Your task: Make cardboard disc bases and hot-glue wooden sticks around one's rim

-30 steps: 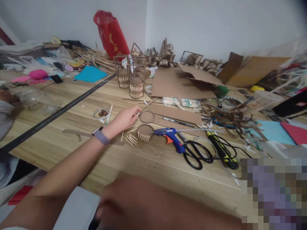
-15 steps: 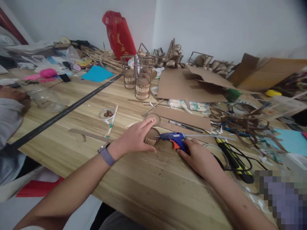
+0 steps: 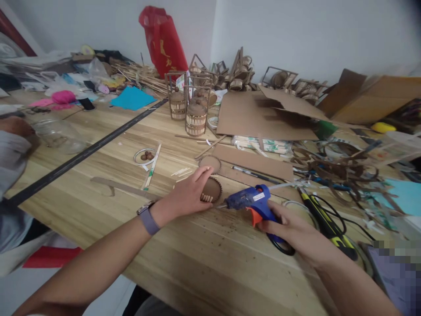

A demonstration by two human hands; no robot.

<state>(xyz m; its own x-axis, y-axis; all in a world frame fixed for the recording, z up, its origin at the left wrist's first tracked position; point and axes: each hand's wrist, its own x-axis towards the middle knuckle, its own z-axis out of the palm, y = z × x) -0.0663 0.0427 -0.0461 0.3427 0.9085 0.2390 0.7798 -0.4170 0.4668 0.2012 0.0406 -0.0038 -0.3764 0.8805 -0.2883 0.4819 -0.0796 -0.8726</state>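
My left hand (image 3: 184, 195) is open, its thumb and fingers apart, curved around the left side of a round brown cardboard base (image 3: 212, 188). Short pale sticks line part of that base's front edge near my thumb; whether the hand grips the base I cannot tell. My right hand (image 3: 286, 224) is closed around a blue hot glue gun (image 3: 253, 197) with an orange trigger. The gun's nozzle points left, just off the base's front right side. Behind the base lies a second round cardboard disc (image 3: 210, 164). Several loose short sticks (image 3: 181, 172) lie beyond my left hand.
Finished small stick baskets (image 3: 196, 118) with frames stand behind. A tape roll (image 3: 135, 158) holds brown beads. Flat cardboard (image 3: 237, 114), a pen (image 3: 253, 174), a yellow-black tool (image 3: 315, 215) and brown strips (image 3: 332, 166) lie right. Another person's hand (image 3: 16, 126) rests at far left.
The glue gun has drawn back from the base, right and toward me, with my right hand. My left hand stays beside the base, shifted slightly.
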